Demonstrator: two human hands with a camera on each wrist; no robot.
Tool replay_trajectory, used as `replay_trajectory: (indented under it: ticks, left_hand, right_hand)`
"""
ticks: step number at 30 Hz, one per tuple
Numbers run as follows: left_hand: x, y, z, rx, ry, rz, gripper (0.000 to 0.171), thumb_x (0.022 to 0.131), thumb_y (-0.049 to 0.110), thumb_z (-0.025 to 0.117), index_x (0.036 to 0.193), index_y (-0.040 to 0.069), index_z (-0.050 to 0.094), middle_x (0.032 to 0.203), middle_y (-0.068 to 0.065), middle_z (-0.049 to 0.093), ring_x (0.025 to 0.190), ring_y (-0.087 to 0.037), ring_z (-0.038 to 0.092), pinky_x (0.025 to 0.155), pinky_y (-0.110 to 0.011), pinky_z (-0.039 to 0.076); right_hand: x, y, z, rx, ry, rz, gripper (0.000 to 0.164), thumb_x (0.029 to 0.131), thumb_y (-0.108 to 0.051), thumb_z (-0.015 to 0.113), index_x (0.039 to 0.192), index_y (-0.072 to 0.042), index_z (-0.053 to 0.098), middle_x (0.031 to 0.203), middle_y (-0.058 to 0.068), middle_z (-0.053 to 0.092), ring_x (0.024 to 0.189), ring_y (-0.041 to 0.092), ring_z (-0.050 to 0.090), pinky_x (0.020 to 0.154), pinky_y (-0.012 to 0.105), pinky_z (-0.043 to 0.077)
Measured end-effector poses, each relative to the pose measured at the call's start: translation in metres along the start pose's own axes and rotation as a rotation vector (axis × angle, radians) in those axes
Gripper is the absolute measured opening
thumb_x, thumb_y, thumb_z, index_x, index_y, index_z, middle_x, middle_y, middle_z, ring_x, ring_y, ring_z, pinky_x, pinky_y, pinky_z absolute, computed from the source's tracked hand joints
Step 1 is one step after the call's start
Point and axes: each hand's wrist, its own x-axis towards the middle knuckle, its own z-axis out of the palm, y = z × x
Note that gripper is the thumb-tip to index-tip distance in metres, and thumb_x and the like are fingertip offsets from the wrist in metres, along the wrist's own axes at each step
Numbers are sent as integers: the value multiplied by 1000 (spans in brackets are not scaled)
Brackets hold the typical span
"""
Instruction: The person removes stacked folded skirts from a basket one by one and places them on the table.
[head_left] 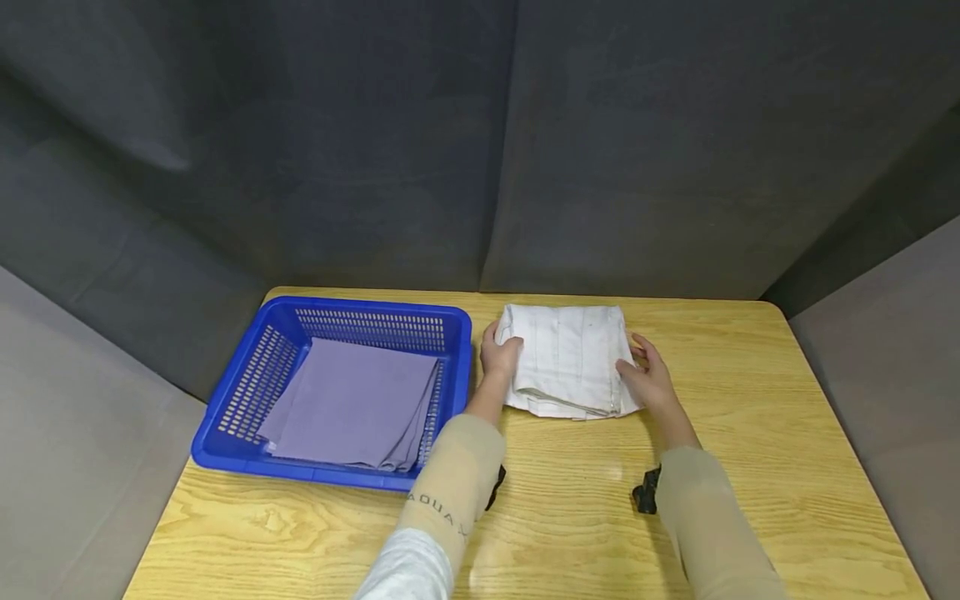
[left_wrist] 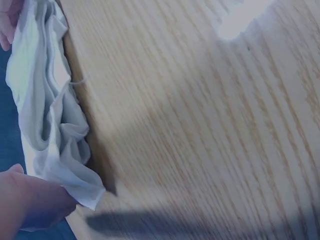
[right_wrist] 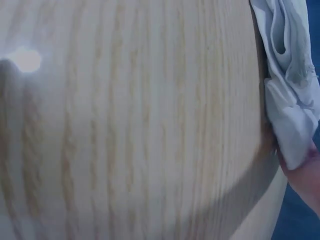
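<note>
A folded white cloth [head_left: 570, 354] with several layers and stitched lines lies near the table's far edge. My left hand [head_left: 501, 354] grips its left side, thumb on top and the other fingers partly hidden by the cloth. At the right side my right hand [head_left: 648, 375] pinches the edge, its thumb over the cloth. The left wrist view shows the layered near edge of the cloth [left_wrist: 45, 100], with a loose corner draped by my left hand [left_wrist: 37, 200]. In the right wrist view a corner of the cloth [right_wrist: 295, 125] hangs over my right hand [right_wrist: 305, 180].
Left of the cloth stands a blue plastic basket [head_left: 330, 477] with slotted walls. Folded purple cloths [head_left: 352, 400] lie inside it. The wooden table [head_left: 562, 508] ends just behind the cloth, where a dark grey curtain [head_left: 637, 167] hangs. Grey panels flank both sides.
</note>
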Motion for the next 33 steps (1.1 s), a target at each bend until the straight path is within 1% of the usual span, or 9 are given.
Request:
replay_trajectory:
  ticks: [5,6,16,21,23,26,28,30,33]
  left_hand:
    - [-6,5,-3,-56,32,8,60,77,15,63,134,11,45,132,-13,48,118,-25,46,101,-33,34]
    - [-25,27,-11,-48,30,-30,59,78,13,60,135,9,43,133,-16,46,120,-28,44,102,-36,33]
    - [-35,43,-18,-63,83,-19,56,78,19,61,132,10,47,126,-17,50,112,-30,49,97,-41,36]
    - [-35,49,-18,-86,53,30,56,77,14,62,131,8,47,125,-18,50,108,-29,51,93,-39,41]
    - [-16,29,-12,-85,73,105,55,73,16,64,126,10,52,117,-15,54,99,-25,55,83,-35,45]
    - [-11,24,-12,-57,42,128,55,72,19,67,124,13,53,114,-12,55,98,-24,55,81,-34,45]
    - [-9,22,-15,-56,4,112,54,72,19,67,124,13,54,115,-13,55,99,-25,55,82,-36,45]
    - [-31,46,-25,-32,-59,61,55,74,16,65,127,12,52,122,-15,51,107,-29,51,89,-41,42]
    - [-47,60,-33,-17,-91,78,53,75,14,61,127,9,51,122,-18,50,105,-30,51,88,-40,43]
  right_hand:
    - [-6,-4,-2,-7,25,-31,59,93,-14,50,144,-4,22,137,25,35,113,34,42,81,19,36]
    - [-6,-4,-2,-4,28,-37,58,93,-14,50,143,-3,23,136,25,36,113,33,42,80,16,37]
    - [-15,-17,-3,28,56,-97,52,92,-6,49,139,2,28,132,28,37,112,36,43,74,5,36]
    - [-19,-23,-2,-26,66,-114,50,93,-7,49,138,3,30,131,29,39,112,38,44,80,11,37]
    - [-20,-25,-1,-46,72,-134,48,93,-6,49,137,4,32,130,29,40,112,39,45,86,20,39]
    - [-21,-31,1,-55,80,-167,47,92,-5,49,135,5,34,129,29,41,111,40,46,92,34,39]
    - [-23,-35,2,-51,83,-188,45,92,-4,49,134,5,36,127,29,42,109,39,46,91,33,40]
    - [-24,-39,3,-50,84,-208,44,91,-3,50,133,6,37,126,29,43,107,38,47,87,24,41]
    - [-26,-44,5,-45,68,-238,44,91,-2,50,132,6,38,124,30,44,106,38,48,77,9,39]
